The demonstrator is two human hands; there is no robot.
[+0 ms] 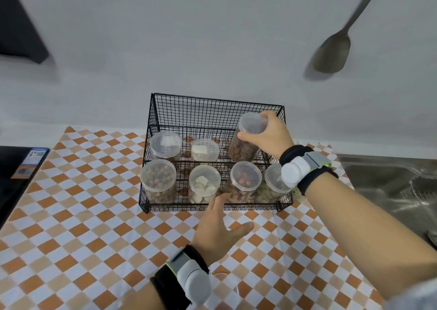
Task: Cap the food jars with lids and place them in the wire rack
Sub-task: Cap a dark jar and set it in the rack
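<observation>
**Seventh jar held tilted in the rack's back right corner**

A black wire rack (214, 111) stands on a tabletop covered by an orange, tan and white checkered cloth (78, 217), its back against a pale wall.

The right hand (268, 133) grips a capped jar of brown food (248, 139) near its lid, thumb on the near side and fingers curled round the far side. This jar leans to the right at the rack's back right corner, its base down inside the rack; whether it rests on the rack floor cannot be told.

Six more capped clear jars stand upright in the rack. In the front row, from left to right: a jar of round brown nuts (159, 179), a jar of white pieces (204, 183), a jar of reddish-brown food (244, 180), and a jar of pale grainy food (272, 186) partly hidden by the right wrist. In the back row stand a jar at the left (166, 145) and a shorter jar with white contents (204, 149) beside it.

The left hand (218, 233) is open, fingers straight and thumb spread, holding nothing, its fingertips reaching the rack's front wall.

Both wrists wear black bands with white devices. A metal spatula (333, 52) hangs on the wall at upper right, a steel sink (387, 184) lies to the right, and a black appliance (16, 172) sits at the left edge.
</observation>
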